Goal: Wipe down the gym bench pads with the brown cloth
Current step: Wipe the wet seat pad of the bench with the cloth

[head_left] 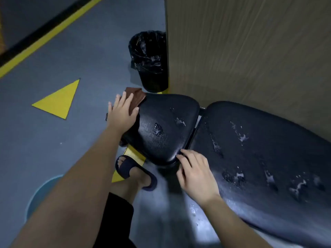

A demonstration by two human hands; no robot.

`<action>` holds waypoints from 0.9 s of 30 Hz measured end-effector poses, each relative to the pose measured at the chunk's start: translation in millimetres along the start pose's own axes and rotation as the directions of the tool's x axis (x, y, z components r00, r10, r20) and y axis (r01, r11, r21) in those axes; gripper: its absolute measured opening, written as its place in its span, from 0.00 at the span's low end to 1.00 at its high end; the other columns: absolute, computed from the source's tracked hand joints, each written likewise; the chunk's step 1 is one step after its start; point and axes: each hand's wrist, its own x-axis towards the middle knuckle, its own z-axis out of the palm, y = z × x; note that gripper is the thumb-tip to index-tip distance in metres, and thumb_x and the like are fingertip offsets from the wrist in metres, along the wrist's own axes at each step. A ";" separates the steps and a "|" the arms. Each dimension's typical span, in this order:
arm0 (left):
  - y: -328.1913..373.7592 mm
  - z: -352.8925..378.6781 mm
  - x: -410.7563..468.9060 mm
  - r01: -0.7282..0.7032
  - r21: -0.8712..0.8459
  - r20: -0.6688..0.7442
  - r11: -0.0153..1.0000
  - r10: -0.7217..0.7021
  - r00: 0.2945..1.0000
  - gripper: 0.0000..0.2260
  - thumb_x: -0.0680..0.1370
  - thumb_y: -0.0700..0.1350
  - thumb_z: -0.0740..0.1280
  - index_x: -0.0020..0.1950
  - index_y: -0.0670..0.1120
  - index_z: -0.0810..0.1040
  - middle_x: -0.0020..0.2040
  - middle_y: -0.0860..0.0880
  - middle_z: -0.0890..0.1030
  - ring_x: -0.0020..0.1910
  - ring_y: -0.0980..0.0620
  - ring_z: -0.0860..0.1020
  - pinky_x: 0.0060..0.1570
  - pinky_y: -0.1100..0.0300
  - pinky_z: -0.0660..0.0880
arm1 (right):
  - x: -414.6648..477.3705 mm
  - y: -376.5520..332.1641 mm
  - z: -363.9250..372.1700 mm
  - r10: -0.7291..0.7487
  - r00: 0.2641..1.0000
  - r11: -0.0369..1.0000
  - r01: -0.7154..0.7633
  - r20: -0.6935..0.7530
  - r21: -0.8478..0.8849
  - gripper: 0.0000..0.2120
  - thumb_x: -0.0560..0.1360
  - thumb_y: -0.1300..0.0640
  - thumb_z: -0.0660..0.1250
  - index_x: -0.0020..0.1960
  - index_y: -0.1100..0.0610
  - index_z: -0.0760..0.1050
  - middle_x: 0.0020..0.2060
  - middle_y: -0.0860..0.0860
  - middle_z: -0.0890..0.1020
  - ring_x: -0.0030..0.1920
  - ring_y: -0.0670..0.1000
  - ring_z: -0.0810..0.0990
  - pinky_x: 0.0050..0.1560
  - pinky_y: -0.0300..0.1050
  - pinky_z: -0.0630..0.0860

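The black gym bench has a short seat pad [166, 126] and a long back pad [259, 154], both dotted with wet foam patches. My left hand [121, 113] presses the brown cloth [137, 97] flat against the far left end of the seat pad, fingers straight. My right hand [195, 174] rests with bent fingers on the near edge of the back pad, its fingertips at the gap between the two pads. It holds nothing.
A black bin [150, 59] with a plastic liner stands just beyond the seat pad, against a tall wooden panel [250, 51]. A yellow triangle [59, 99] marks the grey floor on the left. My sandalled foot [136, 172] is under the seat.
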 end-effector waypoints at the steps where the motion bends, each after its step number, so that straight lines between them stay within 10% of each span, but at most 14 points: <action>1: 1.9 2.8 -1.3 0.025 0.005 -0.011 1.000 -0.025 1.000 0.25 0.85 0.55 0.58 0.82 0.51 0.62 0.83 0.48 0.57 0.82 0.44 0.53 0.78 0.40 0.49 | 1.1 0.5 1.2 -0.007 1.000 1.000 0.007 0.008 0.006 0.17 0.75 0.58 0.65 0.63 0.60 0.78 0.62 0.57 0.79 0.62 0.60 0.77 0.64 0.56 0.73; 15: 106.2 4.1 -164.8 0.101 0.178 0.043 0.979 -0.110 0.993 0.25 0.84 0.54 0.53 0.78 0.45 0.67 0.66 0.40 0.73 0.59 0.38 0.72 0.58 0.43 0.71 | -19.2 12.8 -14.1 0.027 0.996 1.000 -0.026 0.081 -0.006 0.25 0.80 0.51 0.61 0.73 0.61 0.72 0.73 0.57 0.74 0.73 0.59 0.71 0.77 0.48 0.60; 20: 102.1 17.3 -178.1 0.021 0.137 -0.016 0.990 -0.019 1.000 0.28 0.84 0.51 0.48 0.78 0.36 0.64 0.80 0.34 0.60 0.79 0.36 0.58 0.78 0.42 0.54 | -44.7 31.5 -26.5 -0.026 0.997 0.999 0.029 0.079 -0.032 0.27 0.81 0.49 0.59 0.73 0.65 0.72 0.74 0.60 0.72 0.75 0.60 0.68 0.80 0.46 0.55; 27: 90.2 31.5 -123.6 0.019 0.027 -0.044 0.999 -0.018 0.999 0.31 0.84 0.57 0.48 0.84 0.43 0.48 0.84 0.43 0.49 0.83 0.45 0.47 0.81 0.46 0.44 | -45.5 34.1 -15.2 -0.027 1.000 0.999 0.026 0.012 0.040 0.26 0.78 0.52 0.64 0.71 0.66 0.74 0.73 0.61 0.73 0.74 0.61 0.70 0.77 0.53 0.65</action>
